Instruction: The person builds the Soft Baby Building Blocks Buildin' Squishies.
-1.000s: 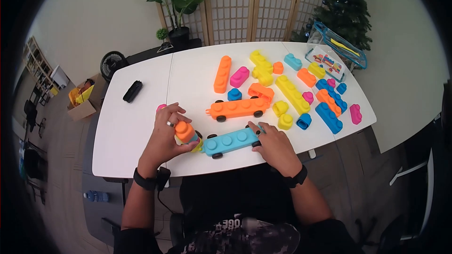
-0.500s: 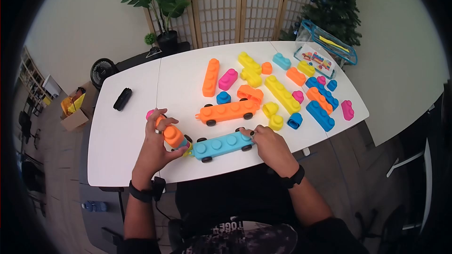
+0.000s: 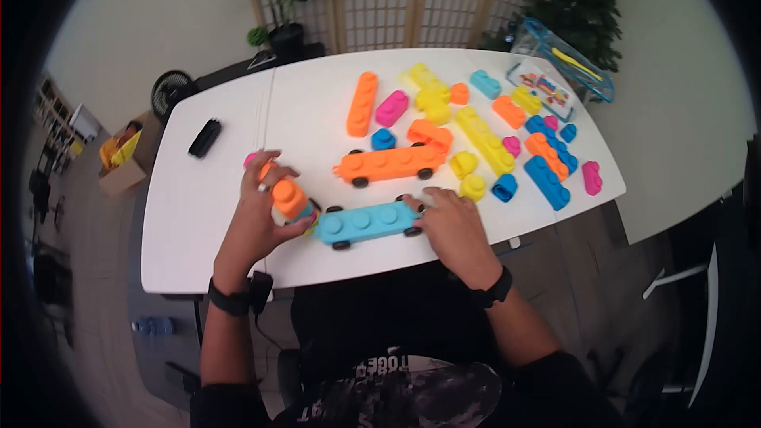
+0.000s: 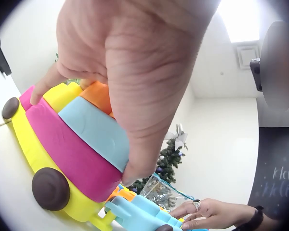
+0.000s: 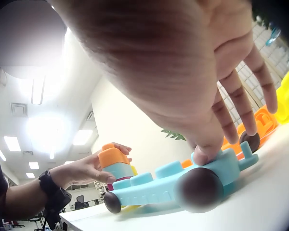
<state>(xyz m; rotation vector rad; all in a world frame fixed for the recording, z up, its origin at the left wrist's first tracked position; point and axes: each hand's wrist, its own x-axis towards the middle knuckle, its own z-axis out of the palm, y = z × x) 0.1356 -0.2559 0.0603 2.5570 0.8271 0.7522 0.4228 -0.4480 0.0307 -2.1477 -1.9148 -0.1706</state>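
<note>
My left hand (image 3: pixel 258 218) grips a yellow wheeled base (image 4: pixel 29 149) stacked with a magenta brick (image 4: pixel 67 149), a light blue brick (image 4: pixel 98 132) and an orange brick (image 3: pixel 288 198). The base's yellow hook (image 4: pixel 102 221) meets the left end of a light blue wheeled car (image 3: pixel 371 223); whether they are linked, I cannot tell. At the car's right end, my right hand (image 3: pixel 456 238) pinches it, thumb (image 5: pixel 205 153) against its upper edge and the other fingers stretched past it. The index fingertip is hidden in the right wrist view.
An orange wheeled car (image 3: pixel 392 164) stands just behind the light blue one. Loose bricks, among them a long yellow one (image 3: pixel 485 141) and a blue one (image 3: pixel 547 184), cover the table's right side. A black object (image 3: pixel 204 138) lies at left, a clear bag (image 3: pixel 563 63) at back right.
The light blue car and the stacked yellow base have shifted slightly left along the table, both hands moving with them. My right hand's fingers have shifted around the car's end. The head view has also moved.
</note>
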